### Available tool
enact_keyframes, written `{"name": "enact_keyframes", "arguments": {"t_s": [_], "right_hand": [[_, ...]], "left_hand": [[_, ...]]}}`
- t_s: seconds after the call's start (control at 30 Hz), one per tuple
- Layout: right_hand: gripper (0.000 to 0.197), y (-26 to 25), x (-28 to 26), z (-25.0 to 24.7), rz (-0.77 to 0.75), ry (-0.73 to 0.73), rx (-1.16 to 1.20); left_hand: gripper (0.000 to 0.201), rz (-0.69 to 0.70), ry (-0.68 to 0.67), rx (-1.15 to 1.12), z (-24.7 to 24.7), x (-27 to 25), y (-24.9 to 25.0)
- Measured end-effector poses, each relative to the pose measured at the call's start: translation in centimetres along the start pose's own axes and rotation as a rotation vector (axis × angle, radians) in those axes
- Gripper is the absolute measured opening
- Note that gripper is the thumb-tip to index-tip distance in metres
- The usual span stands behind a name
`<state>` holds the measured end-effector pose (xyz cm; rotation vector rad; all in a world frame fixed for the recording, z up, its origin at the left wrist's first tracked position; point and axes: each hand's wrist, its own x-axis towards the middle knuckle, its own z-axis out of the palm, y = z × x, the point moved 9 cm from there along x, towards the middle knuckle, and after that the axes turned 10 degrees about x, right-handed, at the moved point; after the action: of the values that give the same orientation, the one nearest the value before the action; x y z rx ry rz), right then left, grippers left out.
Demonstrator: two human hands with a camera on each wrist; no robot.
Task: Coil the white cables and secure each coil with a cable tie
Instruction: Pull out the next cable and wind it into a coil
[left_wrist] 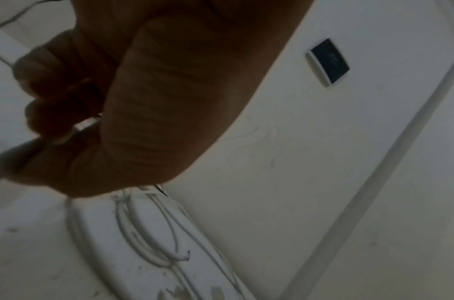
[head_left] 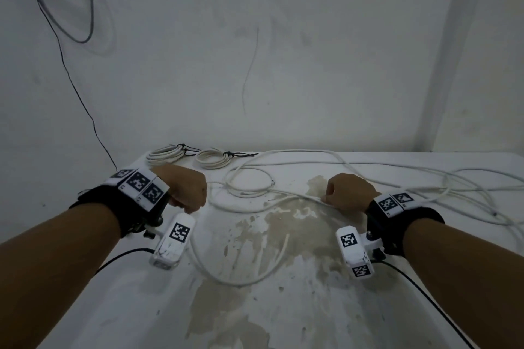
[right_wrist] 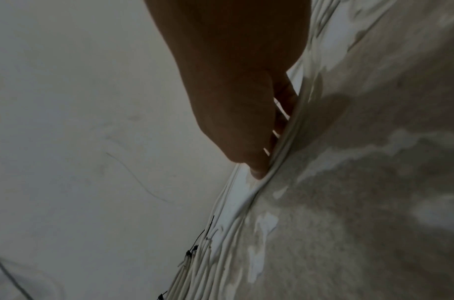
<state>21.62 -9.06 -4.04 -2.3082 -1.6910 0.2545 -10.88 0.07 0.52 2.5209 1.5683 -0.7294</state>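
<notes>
Both forearms fill the lower corners of the head view. Left hand (head_left: pixel 189 189), fingers curled round a white cable (head_left: pixel 255 208); right hand (head_left: pixel 347 191) pinches the same cable lower centre-right, so its held stretch runs left to right across the stained table (head_left: pixel 283 306). Two finished coils (head_left: pixel 166 155), (head_left: pixel 212 160), each with one black cable tie (head_left: pixel 239 154), sit at the far table edge, centre-left. Loose cable sprawls right; bare surface lies low in frame.

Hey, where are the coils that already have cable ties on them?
In the head view, the two tied coils lie side by side at the table's far left edge, just beyond the left hand.
</notes>
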Motion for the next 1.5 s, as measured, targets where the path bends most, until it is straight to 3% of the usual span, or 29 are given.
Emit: {"name": "enact_keyframes", "arguments": {"t_s": [0.17,0.27,0.33,0.43,0.5,0.53,0.7,0.77,0.87,0.93,0.97,1.07,1.1,1.13,1.2,1.27,1.37,1.5], "right_hand": [[0.026,-0.5,0.8,-1.0,-0.047,0.093,0.154],[0.045,-1.0,0.7,-0.2,-0.082,-0.010,0.135],[0.038,-1.4,0.6,0.6,-0.110,-0.068,0.056],[0.034,-1.4,0.8,1.1,-0.137,-0.073,0.054],[0.038,-1.4,0.9,1.2,-0.145,-0.081,0.087],[0.038,-1.3,0.8,1.2,-0.145,-0.091,0.100],[0.035,-0.9,0.4,1.1,-0.141,-0.134,0.161],[0.034,-0.8,0.3,1.1,-0.140,-0.130,0.162],[0.033,-1.0,0.2,1.2,-0.142,-0.127,0.157],[0.035,-1.0,0.3,1.3,-0.145,-0.130,0.147],[0.036,-0.9,0.5,1.3,-0.144,-0.132,0.149],[0.036,-0.3,0.8,1.5,-0.126,-0.133,0.202],[0.035,-0.1,0.9,1.6,-0.120,-0.132,0.222],[0.034,0.0,0.9,1.6,-0.117,-0.130,0.233],[0.033,0.0,0.9,1.5,-0.113,-0.125,0.239],[0.032,-0.1,0.8,1.4,-0.109,-0.124,0.241],[0.031,-0.2,0.4,1.3,-0.092,-0.119,0.235],[0.043,-0.6,-0.1,0.5,-0.054,-0.050,0.222]], "left_hand": [[0.032,-0.016,0.088,-0.150,0.8,1.7,-1.3],[0.045,-0.080,0.245,-0.186,-0.6,2.2,-2.7],[0.054,-0.121,0.307,-0.140,-1.6,2.2,-3.2],[0.042,-0.098,0.169,-0.069,-0.9,2.5,-2.2],[0.012,-0.081,0.060,-0.044,0.2,2.8,-1.5],[0.009,-0.089,0.054,-0.056,0.5,3.1,-1.3],[0.034,-0.054,0.409,-0.180,-2.5,5.7,0.8],[0.029,-0.005,0.391,-0.353,-2.6,7.3,2.8],[0.027,0.009,0.284,-0.347,-2.0,9.1,5.2],[0.024,-0.058,0.210,-0.348,-1.2,11.1,4.5],[0.026,-0.085,0.181,-0.215,-1.1,11.3,4.3],[0.026,-0.091,0.322,-0.122,-2.9,11.9,3.3],[0.018,-0.113,0.381,-0.204,-4.0,11.3,2.7],[0.009,-0.040,0.437,-0.282,-5.0,11.0,2.6],[0.023,-0.028,0.646,-0.584,-7.7,9.4,0.9],[0.018,0.008,0.840,-0.835,-9.9,7.2,-1.1],[0.005,0.194,0.937,-0.985,-12.4,3.6,-1.4],[0.022,0.449,0.939,-1.154,-14.1,-0.7,-1.0]]}}
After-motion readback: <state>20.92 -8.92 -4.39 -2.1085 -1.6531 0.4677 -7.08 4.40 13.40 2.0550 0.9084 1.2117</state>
